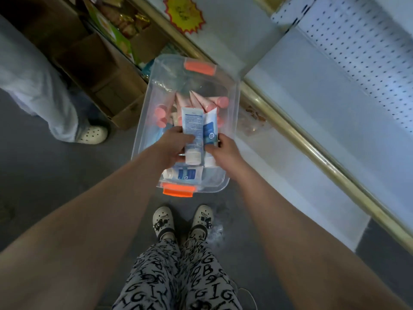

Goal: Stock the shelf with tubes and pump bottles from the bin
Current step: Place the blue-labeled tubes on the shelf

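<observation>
A clear plastic bin (232, 113) with orange latches stands on the floor in front of my feet. Over it, my left hand (172, 146) grips a white and blue tube (191, 128), cap toward me. My right hand (223, 151) holds a second white and blue tube (210, 128) right beside the first, the two tubes touching. Inside the bin lie several pink tubes (201, 100) at the far end and another white and blue tube (185, 173) at the near end. The white shelf (312, 104) with a gold front rail runs along the right.
Another person's leg and white clog (92, 134) stand at the left by open cardboard boxes (107, 70) of goods. A perforated back panel (368, 45) rises behind the shelf. A yellow starburst price tag (183, 13) hangs above. My own feet (183, 220) are just behind the bin.
</observation>
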{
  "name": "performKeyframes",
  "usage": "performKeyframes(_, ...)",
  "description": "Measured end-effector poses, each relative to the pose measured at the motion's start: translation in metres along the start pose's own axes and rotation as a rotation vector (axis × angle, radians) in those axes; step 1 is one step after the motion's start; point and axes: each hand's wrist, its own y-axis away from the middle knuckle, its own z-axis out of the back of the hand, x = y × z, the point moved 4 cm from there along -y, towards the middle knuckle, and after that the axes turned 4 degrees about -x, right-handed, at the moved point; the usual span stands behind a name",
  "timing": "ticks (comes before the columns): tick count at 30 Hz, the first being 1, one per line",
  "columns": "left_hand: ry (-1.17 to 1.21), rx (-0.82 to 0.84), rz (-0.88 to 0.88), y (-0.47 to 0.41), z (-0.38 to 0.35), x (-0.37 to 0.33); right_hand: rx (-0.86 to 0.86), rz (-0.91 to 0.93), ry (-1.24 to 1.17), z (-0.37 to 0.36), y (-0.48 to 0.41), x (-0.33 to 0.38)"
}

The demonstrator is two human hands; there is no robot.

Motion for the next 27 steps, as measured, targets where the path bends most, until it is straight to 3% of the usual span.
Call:
performKeyframes(9,0.053,0.197,-0.101,0.082,-0.050,-0.049,-0.234,0.088,-0.208,0.092,0.078,0.041)
performKeyframes(17,-0.139,0.404,-0.249,0.134,-0.101,-0.070,-0.479,0.068,-0.323,0.159,0.141,0.037)
performKeyframes(27,-0.341,0.529,-0.473,0.186,-0.201,-0.083,-0.658,0.100,-0.470,0.243,0.195,0.013)
